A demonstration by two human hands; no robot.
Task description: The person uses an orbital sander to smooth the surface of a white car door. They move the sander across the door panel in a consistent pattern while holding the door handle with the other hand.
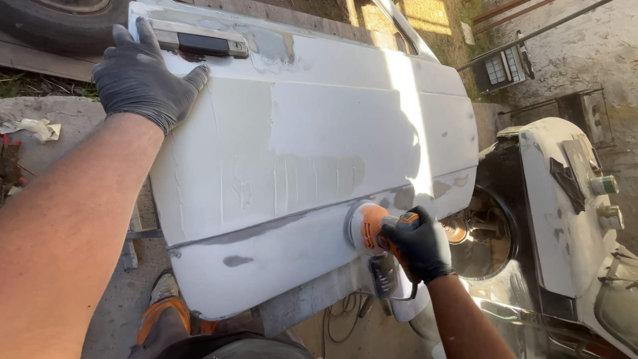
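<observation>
While the head camera looks down, a white car door [312, 133] lies flat across the middle of the view, its paint dull and patched with paler filler and a few grey bare spots near the lower crease. The left hand [143, 76], in a black glove, rests palm down on the door's upper corner with its fingers [126, 40] spread wide and gripping nothing; just beyond the fingertips sits the chrome and black door handle [199, 43]. The right hand [419, 242], also gloved in black, has its fingers curled tight around the body of an orange orbital sander [369, 229], whose round pad lies against the door's lower edge, just to the thumb side of the knuckles. Below those fingers a dark cable [342, 312] trails over the ground. Past the right hand's knuckles stands a white car body [565, 219] with a round opening showing a rusty hub. Well beyond the left fingertips a dark tyre [60, 26] lies at the top edge. Beside the left forearm, crumpled pale masking tape [33, 127] lies on a concrete slab [66, 113].
</observation>
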